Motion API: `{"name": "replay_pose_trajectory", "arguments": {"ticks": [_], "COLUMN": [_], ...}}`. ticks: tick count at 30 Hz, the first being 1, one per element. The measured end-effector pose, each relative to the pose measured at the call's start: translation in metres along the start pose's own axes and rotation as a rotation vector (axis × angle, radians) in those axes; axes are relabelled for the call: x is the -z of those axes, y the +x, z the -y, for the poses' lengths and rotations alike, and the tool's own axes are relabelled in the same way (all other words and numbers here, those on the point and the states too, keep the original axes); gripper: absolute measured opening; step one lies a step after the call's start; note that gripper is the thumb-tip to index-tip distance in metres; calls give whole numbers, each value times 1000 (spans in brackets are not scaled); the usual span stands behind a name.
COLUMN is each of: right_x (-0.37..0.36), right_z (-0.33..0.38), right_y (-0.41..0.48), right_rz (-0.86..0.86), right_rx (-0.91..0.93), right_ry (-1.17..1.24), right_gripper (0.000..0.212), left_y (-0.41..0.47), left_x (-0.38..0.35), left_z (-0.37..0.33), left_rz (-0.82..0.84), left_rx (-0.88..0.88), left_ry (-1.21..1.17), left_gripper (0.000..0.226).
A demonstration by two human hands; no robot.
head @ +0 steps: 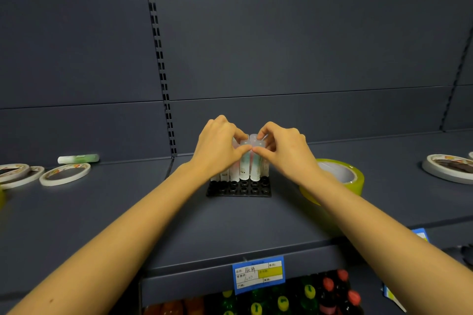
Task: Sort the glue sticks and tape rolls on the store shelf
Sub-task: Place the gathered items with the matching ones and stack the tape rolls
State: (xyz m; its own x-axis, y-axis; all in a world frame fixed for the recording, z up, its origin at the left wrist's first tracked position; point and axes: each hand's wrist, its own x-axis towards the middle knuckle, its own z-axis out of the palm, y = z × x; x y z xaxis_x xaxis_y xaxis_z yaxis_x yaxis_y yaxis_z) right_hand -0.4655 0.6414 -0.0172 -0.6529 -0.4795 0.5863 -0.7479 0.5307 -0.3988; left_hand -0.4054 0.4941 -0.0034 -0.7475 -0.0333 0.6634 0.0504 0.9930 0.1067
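Several glue sticks (pixel 244 169) with translucent caps stand upright in the back rows of a black holder tray (pixel 239 190) at the middle of the dark shelf. My left hand (pixel 217 146) and my right hand (pixel 284 148) meet over them, fingers curled round the caps of the tallest sticks. One loose green glue stick (pixel 78 158) lies on its side at the back left. A wide yellow tape roll (pixel 340 176) lies just right of the tray, partly hidden behind my right forearm. Thin white tape rolls (pixel 65 174) lie flat at the left.
More white tape rolls (pixel 448 167) lie at the far right. A slotted upright (pixel 161 64) runs down the back panel. A blue price tag (pixel 258 273) hangs on the shelf's front edge, with coloured bottles (pixel 327 291) on the shelf below.
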Motion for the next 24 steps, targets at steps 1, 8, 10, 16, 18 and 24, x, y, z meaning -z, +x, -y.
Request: {"name": "replay_pose_trajectory", "arguments": {"ticks": [1,8,10,16,18,24], "right_x": [0,0,0,-3,-4,7], "right_z": [0,-2,-2,0,1,14], "right_y": [0,0,0,1,3,12], "right_rz": [-1,-21,-21,-28,-23,26], "right_rx": [2,20,25,21,27,15], "right_ry": [2,6,8,-15,-74,-254], "right_gripper": [26,25,26,21,18,37], "left_y": [0,2,1,-6,-9,-9], "left_x": [0,-3,-4,-7,-8,1], "left_z": [0,2,1,4,8,15], "left_rz": [1,-16,-10,7,13,123], "left_rx": [3,48,37,-186,-222,-208], "left_ry": [5,-82,-42,312,342,267], "left_gripper": [34,31,33,36,37,40]}}
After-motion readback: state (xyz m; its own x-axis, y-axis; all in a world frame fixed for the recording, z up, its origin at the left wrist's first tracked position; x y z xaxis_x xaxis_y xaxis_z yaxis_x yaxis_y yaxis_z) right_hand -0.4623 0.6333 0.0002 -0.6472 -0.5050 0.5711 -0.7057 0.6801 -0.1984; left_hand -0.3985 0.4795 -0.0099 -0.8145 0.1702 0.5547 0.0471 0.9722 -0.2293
